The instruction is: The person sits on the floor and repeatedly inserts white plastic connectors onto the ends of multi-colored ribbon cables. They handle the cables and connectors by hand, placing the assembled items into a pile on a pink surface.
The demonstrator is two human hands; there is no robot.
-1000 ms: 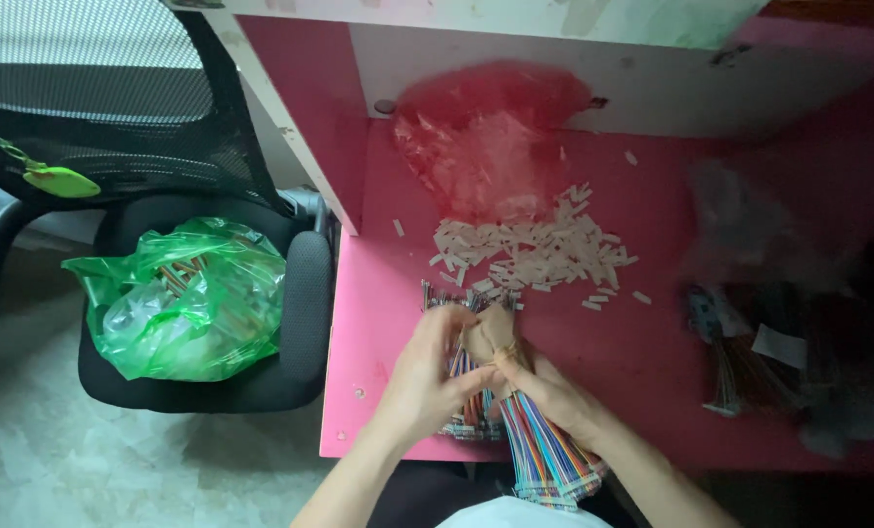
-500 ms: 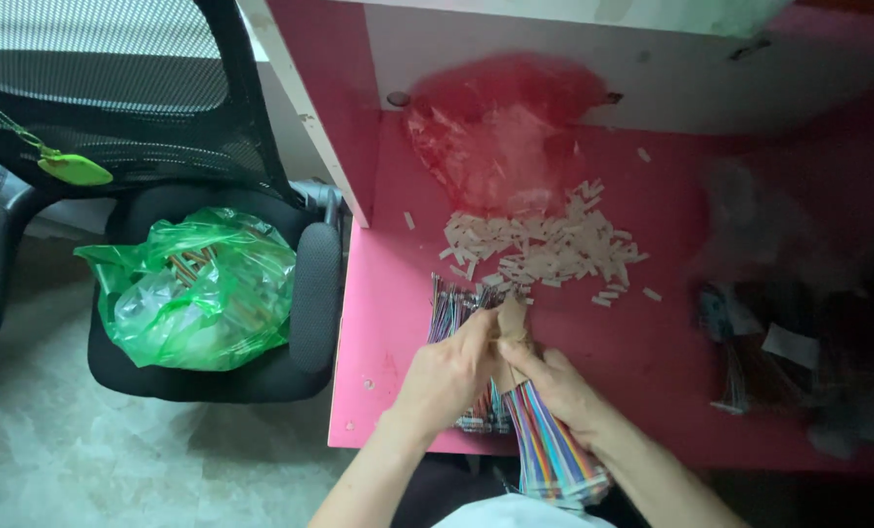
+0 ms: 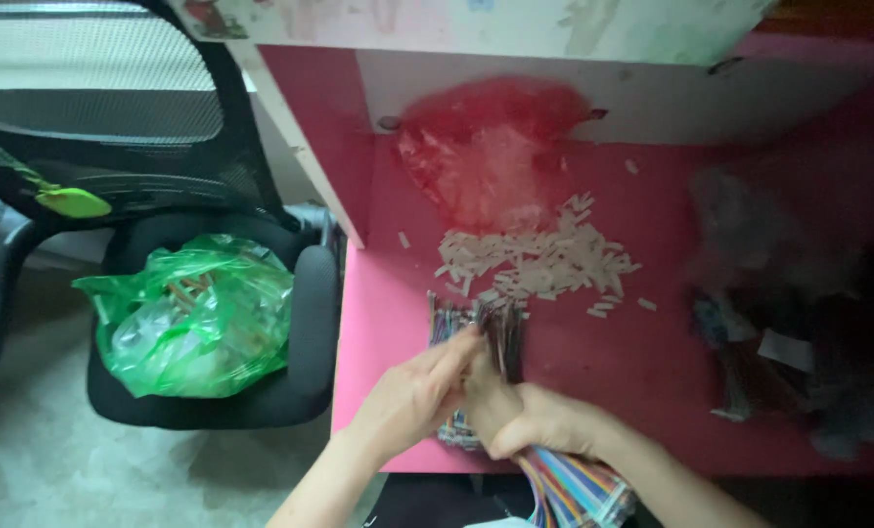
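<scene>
Both hands (image 3: pixel 476 401) closed — striped bundle (image 3: pixel 495 337)

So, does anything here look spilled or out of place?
The small white pieces lie loose in a scattered heap on the pink desk, just below the red plastic bag. A green plastic bag sits on the office chair's seat, an odd perch.
</scene>
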